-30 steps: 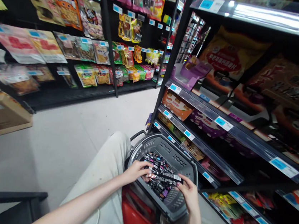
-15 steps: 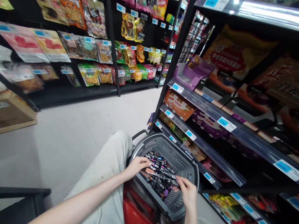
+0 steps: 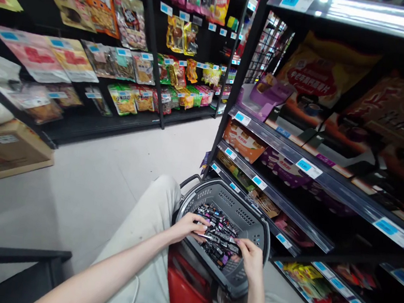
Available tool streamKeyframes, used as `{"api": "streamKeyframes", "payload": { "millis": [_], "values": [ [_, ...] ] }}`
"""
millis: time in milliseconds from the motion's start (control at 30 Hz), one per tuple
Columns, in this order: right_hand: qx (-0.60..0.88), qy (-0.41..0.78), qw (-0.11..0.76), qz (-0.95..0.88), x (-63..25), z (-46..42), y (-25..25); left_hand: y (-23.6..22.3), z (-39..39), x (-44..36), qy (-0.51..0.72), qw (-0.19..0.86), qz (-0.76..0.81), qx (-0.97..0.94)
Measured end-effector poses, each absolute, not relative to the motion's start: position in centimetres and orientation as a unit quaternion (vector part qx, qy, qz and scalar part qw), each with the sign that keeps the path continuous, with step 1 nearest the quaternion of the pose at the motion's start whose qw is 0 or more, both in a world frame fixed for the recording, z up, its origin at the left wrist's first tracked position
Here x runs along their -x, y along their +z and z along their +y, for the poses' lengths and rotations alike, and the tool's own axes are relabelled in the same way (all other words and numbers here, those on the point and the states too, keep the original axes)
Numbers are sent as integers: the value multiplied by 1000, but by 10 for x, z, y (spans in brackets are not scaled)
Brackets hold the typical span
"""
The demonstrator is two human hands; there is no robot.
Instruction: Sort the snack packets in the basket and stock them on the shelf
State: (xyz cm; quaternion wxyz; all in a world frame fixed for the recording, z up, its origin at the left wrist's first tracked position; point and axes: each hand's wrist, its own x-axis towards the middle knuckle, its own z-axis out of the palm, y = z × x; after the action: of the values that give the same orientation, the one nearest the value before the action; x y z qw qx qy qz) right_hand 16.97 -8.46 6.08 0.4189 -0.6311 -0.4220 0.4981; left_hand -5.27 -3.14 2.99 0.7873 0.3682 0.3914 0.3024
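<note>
A grey plastic shopping basket (image 3: 234,205) rests on my lap, filled with several slim dark snack sticks (image 3: 216,221). My left hand (image 3: 188,225) reaches into the basket from the left, fingers curled around one end of a small bundle of sticks (image 3: 221,239). From the lower right, my right hand (image 3: 251,260) pinches the other end of that bundle. Both hands hold it just above the pile.
A black store shelf (image 3: 296,169) with bagged goods and blue price tags stands close on the right. More racks of hanging snack bags (image 3: 123,69) line the far left wall. A cardboard box (image 3: 3,148) sits at left, a red object (image 3: 186,286) under the basket, a black frame (image 3: 14,259) bottom left.
My right hand slid slightly left and inward over the basket, and the bundle has been drawn tighter between both hands. The view shifted a little.
</note>
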Motion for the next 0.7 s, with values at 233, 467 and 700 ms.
{"api": "streamKeyframes", "payload": {
  "millis": [233,467,700],
  "values": [
    [601,527,436,-413,-168,-84,58,31,-32,52,341,751,414,-384],
    [611,519,445,-399,-168,-80,46,34,-30,56,359,666,441,-484],
    [578,546,479,-372,-162,-79,53,33,-27,59,329,714,404,-469]
  ]
}}
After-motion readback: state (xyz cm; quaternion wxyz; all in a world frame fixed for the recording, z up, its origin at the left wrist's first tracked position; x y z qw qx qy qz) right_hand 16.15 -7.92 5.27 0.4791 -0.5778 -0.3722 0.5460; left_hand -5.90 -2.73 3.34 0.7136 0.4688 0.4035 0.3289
